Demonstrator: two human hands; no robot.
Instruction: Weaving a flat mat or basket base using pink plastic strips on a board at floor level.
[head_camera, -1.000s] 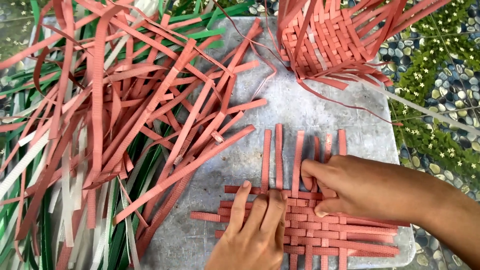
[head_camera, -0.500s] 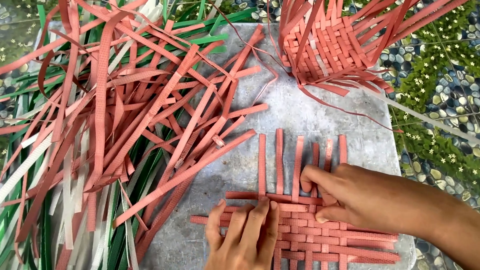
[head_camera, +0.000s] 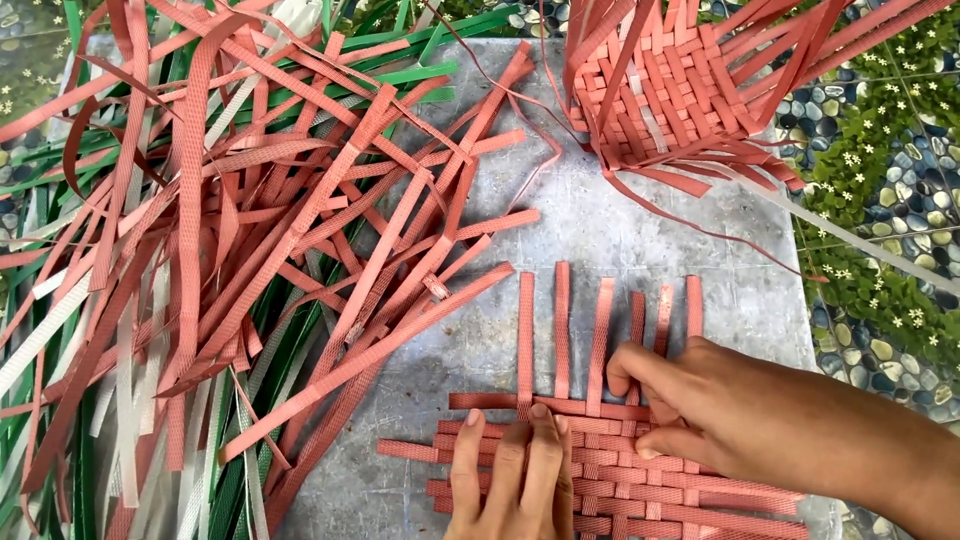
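Observation:
A flat woven mat (head_camera: 610, 470) of salmon-red plastic strips lies at the bottom of the view on a grey stone slab (head_camera: 600, 240), with several loose strip ends (head_camera: 562, 330) sticking up away from me. My left hand (head_camera: 512, 478) presses flat on the mat's left part, fingertips at the top horizontal strip. My right hand (head_camera: 715, 415) comes in from the right and rests on the mat's upper right, its fingers bent against the upright strips, thumb tucked below.
A big loose heap of red strips (head_camera: 250, 230) mixed with green (head_camera: 420, 75) and white strips (head_camera: 40, 330) fills the left side. A half-woven red basket (head_camera: 680, 80) lies at the top right. Pebbles and small plants (head_camera: 880, 200) border the slab on the right.
Both hands have slid slightly downward along the mat. My right hand's fingers have curled tighter against the upright strips. The strips and basket have stayed put.

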